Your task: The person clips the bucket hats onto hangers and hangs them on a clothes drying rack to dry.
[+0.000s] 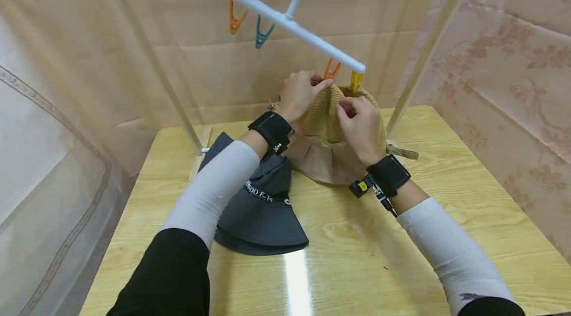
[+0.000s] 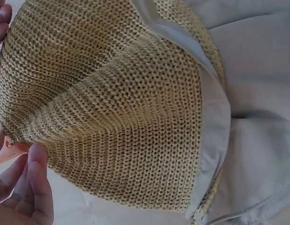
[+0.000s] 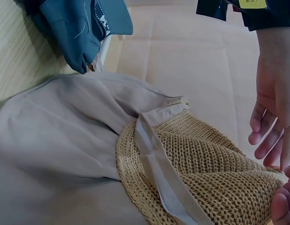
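Observation:
A woven straw hat (image 1: 323, 117) with a beige cloth brim (image 1: 318, 164) hangs up under the white bar (image 1: 285, 21), beside an orange peg (image 1: 331, 69) and a yellow peg (image 1: 356, 80). My left hand (image 1: 318, 85) pinches the top of the hat's crown right below the orange peg. My right hand (image 1: 348, 106) grips the crown just to the right of it. The left wrist view is filled by the straw hat (image 2: 117, 108), with my left fingers (image 2: 30, 187) at the lower left. In the right wrist view the straw hat (image 3: 210, 178) and the beige brim (image 3: 56, 150) show, with the left hand (image 3: 271, 108) beyond.
A dark grey hat (image 1: 260, 207) with white lettering lies on the wooden table (image 1: 357, 256) under my left forearm. The white rack frame (image 1: 147, 53) stands at the back, with an orange peg (image 1: 235, 18) and a teal peg (image 1: 263, 33) further along the bar. Cloth walls close in.

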A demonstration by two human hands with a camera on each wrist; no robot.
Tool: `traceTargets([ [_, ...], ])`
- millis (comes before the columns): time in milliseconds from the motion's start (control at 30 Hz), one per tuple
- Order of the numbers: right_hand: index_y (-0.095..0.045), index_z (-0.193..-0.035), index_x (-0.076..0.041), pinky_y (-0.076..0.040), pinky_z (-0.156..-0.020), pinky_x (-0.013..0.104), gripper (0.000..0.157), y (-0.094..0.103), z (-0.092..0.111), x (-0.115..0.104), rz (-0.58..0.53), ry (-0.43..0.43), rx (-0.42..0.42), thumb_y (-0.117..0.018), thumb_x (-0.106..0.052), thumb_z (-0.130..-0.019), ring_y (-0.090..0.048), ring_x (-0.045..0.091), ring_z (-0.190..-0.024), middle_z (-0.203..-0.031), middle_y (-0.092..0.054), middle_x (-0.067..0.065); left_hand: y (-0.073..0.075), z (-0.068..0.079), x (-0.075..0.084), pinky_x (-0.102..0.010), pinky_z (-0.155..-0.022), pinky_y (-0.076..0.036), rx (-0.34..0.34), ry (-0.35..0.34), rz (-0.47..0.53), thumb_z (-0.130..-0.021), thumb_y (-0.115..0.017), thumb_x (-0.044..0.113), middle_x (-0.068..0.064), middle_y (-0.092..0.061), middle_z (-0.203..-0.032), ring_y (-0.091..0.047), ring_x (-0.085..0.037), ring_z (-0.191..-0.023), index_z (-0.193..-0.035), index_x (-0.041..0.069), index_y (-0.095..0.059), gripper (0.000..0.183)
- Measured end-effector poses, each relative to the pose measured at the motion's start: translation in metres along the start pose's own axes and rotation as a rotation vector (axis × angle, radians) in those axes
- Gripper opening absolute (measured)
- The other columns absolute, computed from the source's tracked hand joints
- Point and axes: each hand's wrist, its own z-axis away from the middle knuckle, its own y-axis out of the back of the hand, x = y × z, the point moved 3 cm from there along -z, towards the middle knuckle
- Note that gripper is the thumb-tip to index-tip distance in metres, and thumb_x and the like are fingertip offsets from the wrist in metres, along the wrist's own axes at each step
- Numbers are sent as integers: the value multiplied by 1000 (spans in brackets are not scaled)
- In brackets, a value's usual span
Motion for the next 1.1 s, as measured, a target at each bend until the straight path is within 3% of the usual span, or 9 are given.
traceTargets([
  [233,-72,-92,7,-46,-61,31,13,0,7,1,16,8,-26,-69,-4,-87,-64,30,-67,-78,-67,20,-5,6,-5,-33,-76,-53,1,7,4,-92,-62,48,-1,-76,-98,-70,-18,-87,-102,13,-76,38],
  [467,-72,-94,5,-49,-62,33,15,-2,13,0,24,-18,-105,-69,-8,-88,-66,30,-69,-82,-69,19,-8,15,-18,-33,-77,-53,-3,8,12,-93,-61,47,-2,-75,-94,-69,-18,-84,-99,12,-74,38],
  [733,-73,-94,2,-49,-61,30,17,-3,18,-2,16,-81,-230,-68,-14,-91,-67,24,-68,-83,-72,15,-10,26,-30,-32,-72,-51,-65,43,7,-93,-61,48,0,-73,-91,-66,-15,-79,-99,13,-74,37],
  [1100,-72,-97,2,-51,-63,38,22,-12,31,0,57,-96,-352,-69,-19,-91,-67,26,-70,-81,-71,16,-11,39,-54,-35,-78,-53,-127,81,-31,-92,-65,42,-5,-74,-98,-69,-20,-87,-105,11,-74,35],
])
